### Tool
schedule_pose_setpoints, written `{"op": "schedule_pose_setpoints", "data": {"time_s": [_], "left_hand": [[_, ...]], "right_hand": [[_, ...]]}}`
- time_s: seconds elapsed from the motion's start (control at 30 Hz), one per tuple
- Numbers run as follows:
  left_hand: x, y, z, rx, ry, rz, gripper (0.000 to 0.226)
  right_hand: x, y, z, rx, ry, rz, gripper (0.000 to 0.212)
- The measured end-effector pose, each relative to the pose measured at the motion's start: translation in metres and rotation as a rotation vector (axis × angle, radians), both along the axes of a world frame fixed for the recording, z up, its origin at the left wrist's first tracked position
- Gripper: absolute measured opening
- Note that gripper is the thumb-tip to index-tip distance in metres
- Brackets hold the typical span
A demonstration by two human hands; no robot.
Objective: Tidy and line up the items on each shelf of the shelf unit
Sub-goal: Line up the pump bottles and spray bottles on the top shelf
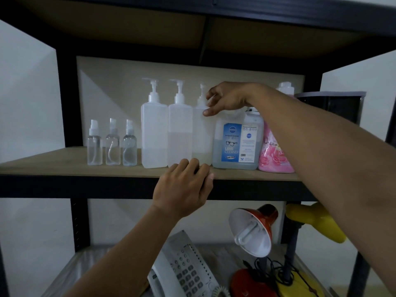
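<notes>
On the middle shelf (64, 163) stand three small spray bottles (113, 144), then three tall white pump bottles in a row. My right hand (227, 97) grips the third pump bottle (201, 138) at its neck, with the thumb on its shoulder. My left hand (184, 187) rests on the shelf's front edge, its bent fingers against the foot of that bottle and of the second pump bottle (180, 133). To the right a lens cleaner jug (237, 144) with a blue label touches the third bottle. A pink refill pouch (272, 153) stands beside the jug, partly hidden by my right forearm.
A white-capped bottle (286, 87) and a dark box (334, 106) sit at the shelf's far right. On the shelf below lie a white telephone (182, 269), a red desk lamp (255, 228), a yellow lamp (310, 219) and tangled cords. Black uprights frame both sides.
</notes>
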State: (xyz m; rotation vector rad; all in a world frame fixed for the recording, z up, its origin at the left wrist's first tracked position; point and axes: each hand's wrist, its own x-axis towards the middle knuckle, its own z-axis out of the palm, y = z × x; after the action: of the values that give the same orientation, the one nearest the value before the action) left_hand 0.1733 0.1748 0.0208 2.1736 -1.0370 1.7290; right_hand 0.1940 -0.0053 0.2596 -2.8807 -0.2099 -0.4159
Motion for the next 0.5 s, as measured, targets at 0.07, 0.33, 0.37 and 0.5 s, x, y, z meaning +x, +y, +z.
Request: {"op": "schedule_pose_setpoints", "data": {"time_s": [0.07, 0.33, 0.37, 0.5], "left_hand": [[0.0, 0.0002, 0.0003, 0.002, 0.006, 0.004, 0.033], [0.0, -0.0001, 0.0, -0.004, 0.003, 0.003, 0.034], [0.0001, 0.0, 0.0, -0.007, 0.0, 0.003, 0.034], [-0.0001, -0.0004, 0.0, -0.004, -0.006, 0.004, 0.035]], "right_hand": [[-0.0012, -0.0005, 0.0008, 0.001, -0.01, 0.009, 0.081], [-0.0053, -0.003, 0.0045, -0.008, 0.011, 0.008, 0.082], [-0.0047, -0.0029, 0.0041, -0.008, 0.014, 0.008, 0.082], [-0.0019, -0.0024, 0.0045, -0.007, 0.021, -0.011, 0.083]]}}
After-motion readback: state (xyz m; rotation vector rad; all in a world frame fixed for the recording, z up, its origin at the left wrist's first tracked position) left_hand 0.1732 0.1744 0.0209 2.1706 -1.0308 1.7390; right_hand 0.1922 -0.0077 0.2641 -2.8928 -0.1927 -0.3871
